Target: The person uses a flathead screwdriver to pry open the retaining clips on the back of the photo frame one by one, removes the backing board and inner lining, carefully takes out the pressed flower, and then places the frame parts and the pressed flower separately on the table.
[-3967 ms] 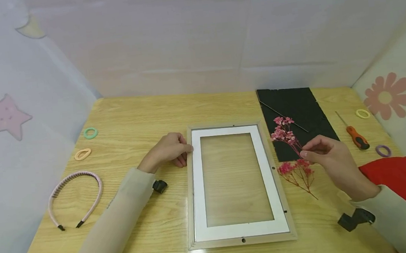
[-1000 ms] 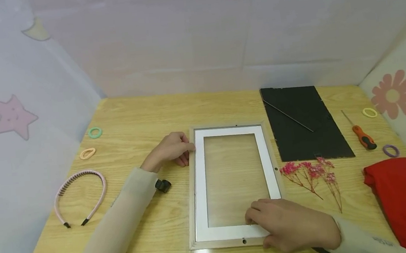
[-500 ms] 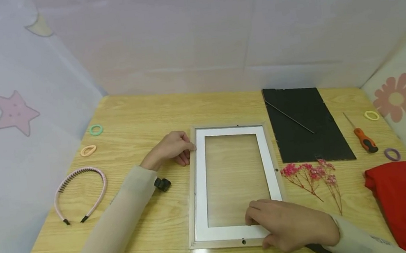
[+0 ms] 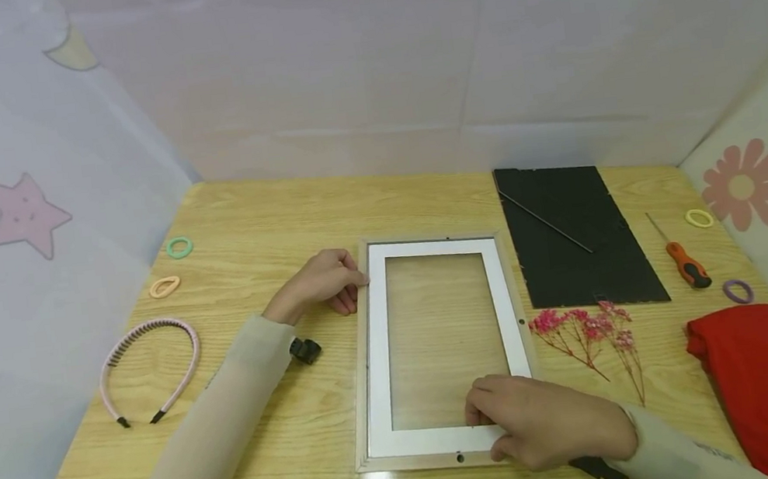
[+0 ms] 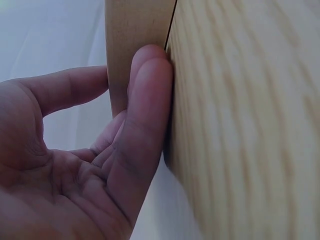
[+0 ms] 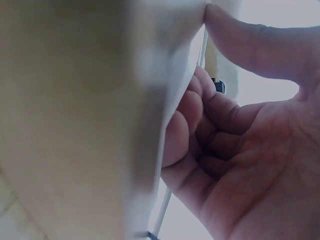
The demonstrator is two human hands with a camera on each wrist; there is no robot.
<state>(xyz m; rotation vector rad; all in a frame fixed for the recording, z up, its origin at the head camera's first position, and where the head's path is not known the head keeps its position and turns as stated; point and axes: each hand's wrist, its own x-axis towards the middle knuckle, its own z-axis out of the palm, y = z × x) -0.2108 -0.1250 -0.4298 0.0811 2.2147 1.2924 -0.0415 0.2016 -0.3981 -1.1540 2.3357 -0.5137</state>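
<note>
A light wooden picture frame (image 4: 414, 461) lies flat on the table, a white mat (image 4: 419, 441) set inside it. My left hand (image 4: 323, 281) holds the frame's left rail near the top, its thumb on the rail; the left wrist view shows the fingers against the side. At the lower right corner, my right hand (image 4: 550, 419) grips the frame with bent fingers on the mat's inner edge and the thumb at the outer rim (image 6: 172, 30). Its fingertips are partly hidden in the head view. Two sprigs of pink dried flowers (image 4: 583, 328) lie just right of the frame.
Behind the flowers is a black backing board (image 4: 565, 228) with a thin metal rod (image 4: 545, 221) on it. Farther right are an orange screwdriver (image 4: 686, 264), hair ties (image 4: 738, 291) and red cloth (image 4: 763, 371). A pink headband (image 4: 191, 345) and two hair ties (image 4: 179, 248) lie left.
Four seconds ago my right hand held one flower sprig; that sprig now lies beside the other. The right hand has moved to the frame's lower right corner and stayed there. My left hand has kept its hold.
</note>
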